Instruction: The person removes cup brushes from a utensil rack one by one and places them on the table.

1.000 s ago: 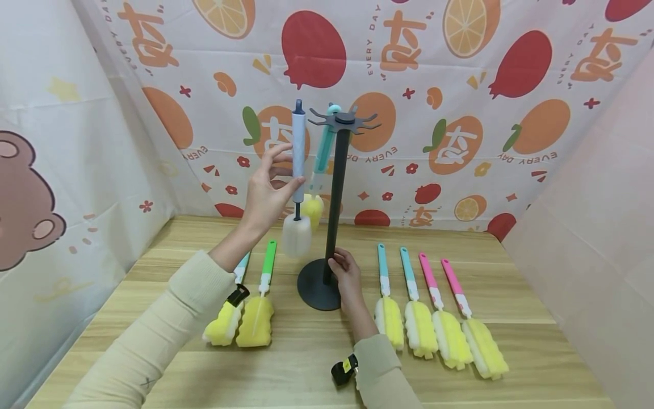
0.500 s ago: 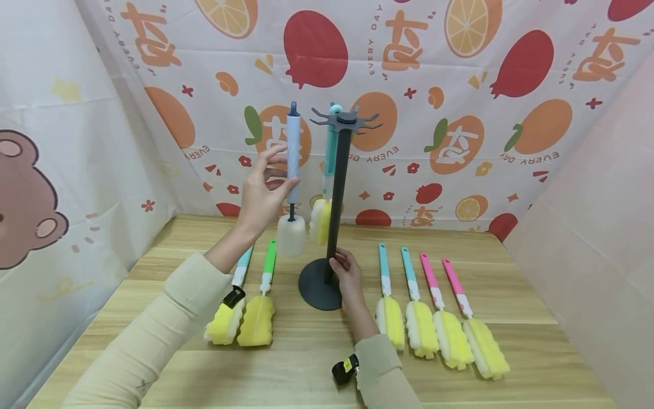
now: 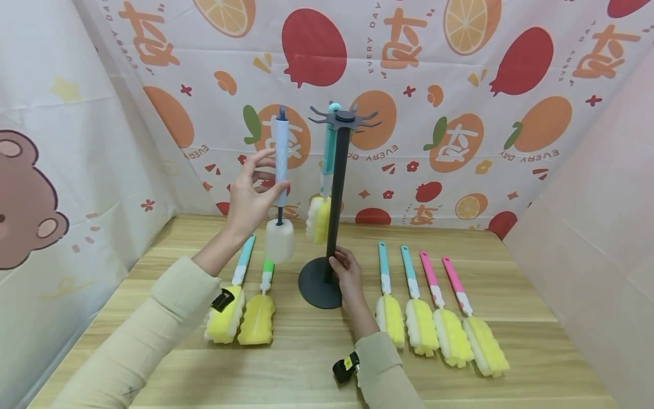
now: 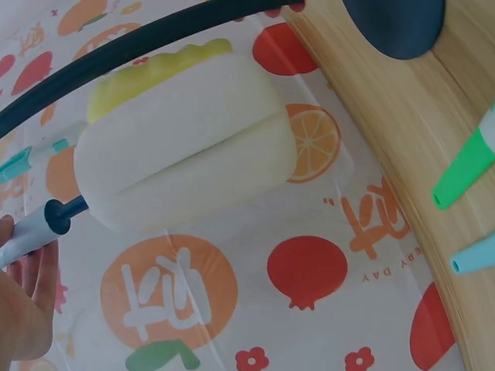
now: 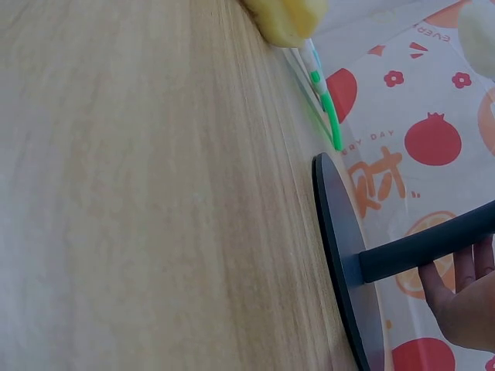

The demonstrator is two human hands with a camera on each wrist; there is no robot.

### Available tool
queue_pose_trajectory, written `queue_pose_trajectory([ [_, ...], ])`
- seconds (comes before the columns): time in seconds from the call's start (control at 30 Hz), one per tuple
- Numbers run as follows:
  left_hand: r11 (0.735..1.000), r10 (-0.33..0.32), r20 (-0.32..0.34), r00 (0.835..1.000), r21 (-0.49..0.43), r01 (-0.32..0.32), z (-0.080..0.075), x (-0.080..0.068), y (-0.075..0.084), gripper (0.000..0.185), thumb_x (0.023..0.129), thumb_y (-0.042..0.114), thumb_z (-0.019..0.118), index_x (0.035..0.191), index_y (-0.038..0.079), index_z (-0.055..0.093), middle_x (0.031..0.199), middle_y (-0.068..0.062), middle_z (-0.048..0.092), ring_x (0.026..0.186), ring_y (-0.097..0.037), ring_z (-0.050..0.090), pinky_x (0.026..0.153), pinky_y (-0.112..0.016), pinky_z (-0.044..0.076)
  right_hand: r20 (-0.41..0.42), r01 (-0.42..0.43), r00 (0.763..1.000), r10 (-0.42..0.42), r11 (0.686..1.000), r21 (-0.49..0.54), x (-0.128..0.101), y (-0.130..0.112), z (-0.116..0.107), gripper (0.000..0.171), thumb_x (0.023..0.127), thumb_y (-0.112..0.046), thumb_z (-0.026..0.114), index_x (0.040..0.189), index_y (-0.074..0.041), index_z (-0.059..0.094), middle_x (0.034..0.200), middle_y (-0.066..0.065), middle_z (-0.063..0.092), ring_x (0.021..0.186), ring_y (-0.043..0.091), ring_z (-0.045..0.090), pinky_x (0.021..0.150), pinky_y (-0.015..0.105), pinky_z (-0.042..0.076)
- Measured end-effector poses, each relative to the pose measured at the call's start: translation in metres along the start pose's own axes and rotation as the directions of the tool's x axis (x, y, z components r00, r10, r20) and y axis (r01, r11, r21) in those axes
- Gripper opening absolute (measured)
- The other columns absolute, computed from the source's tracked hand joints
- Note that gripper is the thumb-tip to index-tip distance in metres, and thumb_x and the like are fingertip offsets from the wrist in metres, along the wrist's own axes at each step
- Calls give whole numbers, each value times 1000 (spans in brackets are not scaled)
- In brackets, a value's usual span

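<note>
Left hand (image 3: 252, 196) pinches an upright white-sponge bottle brush (image 3: 280, 187); right hand (image 3: 346, 274) apparently grips the black rack's pole (image 3: 337, 193).

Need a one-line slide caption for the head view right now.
Left hand holds a white-sponge bottle brush upright beside the dark rack, right hand gripping its pole.

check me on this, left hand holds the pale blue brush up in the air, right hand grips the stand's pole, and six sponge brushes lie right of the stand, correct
Not quite: four sponge brushes lie right of the stand, not six; the head view shows it. The left hand does hold the pale blue brush up, and the right hand grips the pole.
</note>
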State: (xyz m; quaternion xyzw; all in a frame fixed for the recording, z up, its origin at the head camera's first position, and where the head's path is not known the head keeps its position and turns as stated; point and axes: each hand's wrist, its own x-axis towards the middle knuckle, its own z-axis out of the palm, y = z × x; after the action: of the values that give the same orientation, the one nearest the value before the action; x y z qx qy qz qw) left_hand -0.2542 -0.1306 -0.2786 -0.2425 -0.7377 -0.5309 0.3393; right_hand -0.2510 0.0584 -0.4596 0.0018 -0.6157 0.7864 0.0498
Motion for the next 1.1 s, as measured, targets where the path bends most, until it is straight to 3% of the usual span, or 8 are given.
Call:
queue_pose_trajectory([
  [0.1,999,-10,5,1000,45,10,-4,-3,13,54,79,-6,68,127,-1,45,109,-20,53,88,-26,58,71,-16,47,2,-5,1000,5,1000,-1,0,0,0,31,93,-11,55,123,-4,53,117,11,55,108,24,51,96,43,37],
  [0.27,997,-28,14,1000,69,27,-10,-6,18,54,79,-9,66,127,-3,43,109,-22,52,86,-30,57,69,-16,48,-6,-3,1000,3,1000,-12,1,0,-1,30,93,-12,56,121,-4,54,116,11,56,107,23,52,95,41,38],
  [0.4,997,-34,17,999,73,33,-15,-7,7,54,79,-8,67,128,-3,43,110,-22,53,85,-28,57,69,-15,47,-4,11,1000,-11,1000,-14,1,0,-1,29,92,-12,57,120,-4,55,115,11,56,106,23,53,94,39,39],
  [0.63,992,-59,19,998,113,56,-25,-9,-26,60,79,-1,70,132,8,44,110,-14,54,85,-21,57,69,-15,47,-1,20,1000,-20,1000,-23,0,2,0,27,92,-12,57,119,-5,55,115,10,57,107,23,53,94,38,39],
  [0.93,977,-55,5,998,207,53,-41,-15,-38,62,77,-4,71,132,10,45,108,-11,54,82,-15,56,67,-15,48,9,19,1000,-19,1000,-8,0,0,0,29,93,-10,56,121,-2,54,115,11,56,109,26,52,95,39,38],
  [1.1,970,-43,-12,999,238,45,-51,-14,-44,61,75,-7,71,129,6,46,105,-14,54,82,-20,57,65,-11,45,15,19,1000,-18,999,-36,-6,-12,2,28,93,-7,54,120,0,53,115,12,56,107,26,52,94,41,39],
])
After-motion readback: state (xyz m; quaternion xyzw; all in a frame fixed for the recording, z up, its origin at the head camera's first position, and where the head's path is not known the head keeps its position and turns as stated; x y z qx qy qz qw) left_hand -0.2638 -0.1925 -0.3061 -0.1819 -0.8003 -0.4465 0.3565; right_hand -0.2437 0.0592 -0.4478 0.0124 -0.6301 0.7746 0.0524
